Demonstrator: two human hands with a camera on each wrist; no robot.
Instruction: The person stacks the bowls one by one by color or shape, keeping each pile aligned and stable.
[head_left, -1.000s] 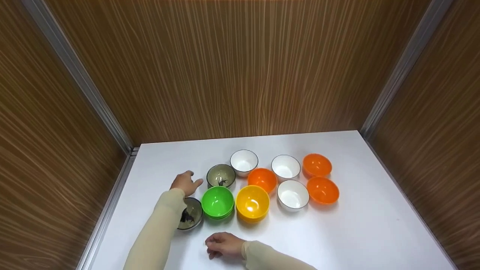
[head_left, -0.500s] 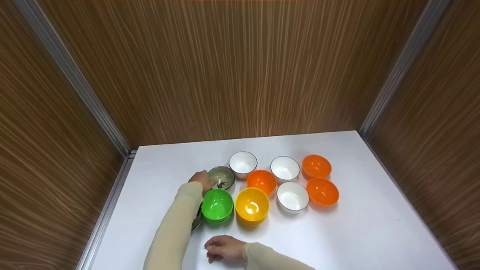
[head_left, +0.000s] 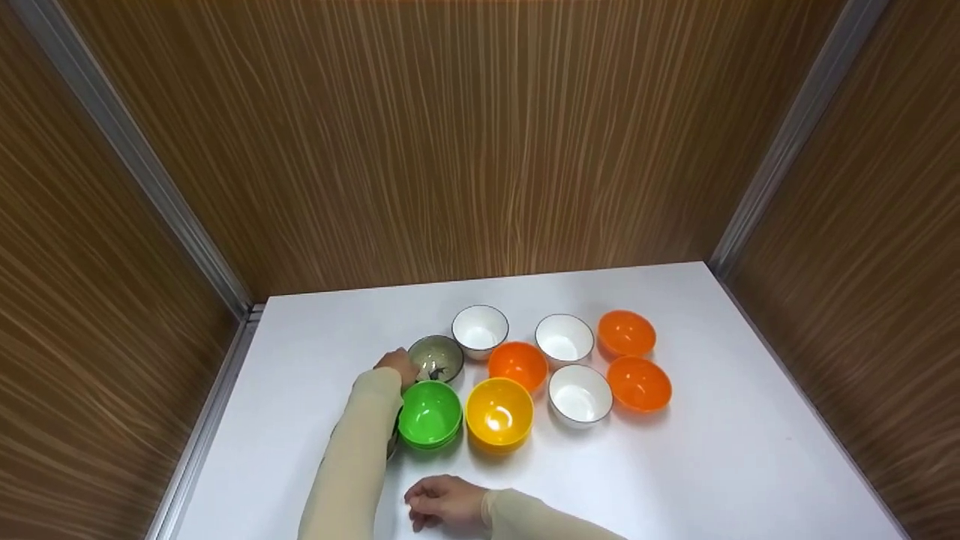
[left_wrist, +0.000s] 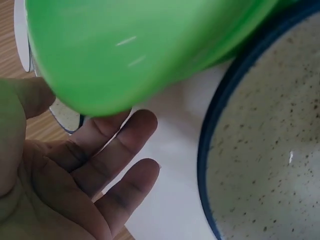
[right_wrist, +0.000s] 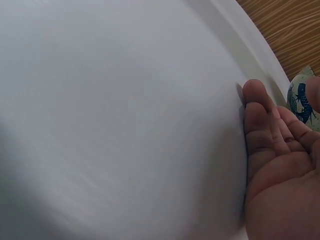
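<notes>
In the head view, my left hand (head_left: 399,366) is at the left rim of the far grey bowl (head_left: 441,352), which has a dark painted figure inside. Thumb and index finger pinch that rim; the left wrist view has its speckled inside (left_wrist: 62,111) between them, partly covered by a green bowl (left_wrist: 100,55). A second grey bowl (head_left: 392,444) is mostly hidden under my left sleeve; its blue-rimmed, speckled wall (left_wrist: 265,145) fills the right of the wrist view. My right hand (head_left: 446,501) rests on the white table, fingers loosely curled, holding nothing.
Stacked green bowls (head_left: 430,414) and stacked yellow bowls (head_left: 499,412) stand in front. Behind and to the right are an orange bowl (head_left: 517,365), three white bowls (head_left: 480,328) and two more orange bowls (head_left: 626,332). Wood-grain panels (head_left: 480,150) enclose the white table (head_left: 720,450).
My left hand has moved right from beside the grey bowls to the far grey bowl's rim. That bowl keeps its place among the others. My right hand stays put.
</notes>
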